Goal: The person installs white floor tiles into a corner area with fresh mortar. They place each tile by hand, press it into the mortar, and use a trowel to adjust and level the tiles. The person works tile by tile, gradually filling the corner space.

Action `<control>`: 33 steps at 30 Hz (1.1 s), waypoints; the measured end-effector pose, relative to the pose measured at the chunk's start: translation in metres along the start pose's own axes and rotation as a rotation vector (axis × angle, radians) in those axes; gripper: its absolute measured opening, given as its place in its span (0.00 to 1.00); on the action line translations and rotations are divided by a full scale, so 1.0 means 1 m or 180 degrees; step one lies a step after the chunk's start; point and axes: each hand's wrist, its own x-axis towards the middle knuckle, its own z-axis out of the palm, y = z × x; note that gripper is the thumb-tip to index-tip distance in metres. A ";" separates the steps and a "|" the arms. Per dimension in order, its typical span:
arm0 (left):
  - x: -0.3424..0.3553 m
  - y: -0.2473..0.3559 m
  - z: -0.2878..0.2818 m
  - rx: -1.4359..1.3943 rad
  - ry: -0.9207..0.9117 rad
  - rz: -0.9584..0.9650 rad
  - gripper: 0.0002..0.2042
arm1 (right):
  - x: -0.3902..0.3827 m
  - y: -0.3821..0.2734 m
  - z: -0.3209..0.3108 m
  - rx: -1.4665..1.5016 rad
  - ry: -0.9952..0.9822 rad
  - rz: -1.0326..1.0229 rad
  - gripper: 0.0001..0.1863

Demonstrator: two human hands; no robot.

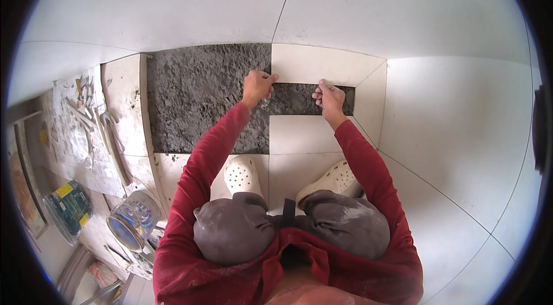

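A long cream floor tile lies along the far wall, with dark wet mortar exposed to its left and in a strip on its near side. My left hand is closed at the tile's near left corner, fingertips on its edge. Further right, my right hand hangs over the mortar strip, its fingers curled and the fingertips at the tile's near edge. Whether that edge is slightly raised, I cannot tell. A second cream tile lies on the near side of the strip, below my right wrist.
My feet in cream clogs stand on tiles near the mortar. Left are a clear bucket, a green container, and a dusty board with offcuts and tools. White wall panels rise at the right and far side.
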 end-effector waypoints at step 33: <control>0.003 -0.012 0.008 0.0073 0.0291 0.0044 0.19 | 0.003 0.007 0.003 -0.0059 0.0060 -0.0232 0.12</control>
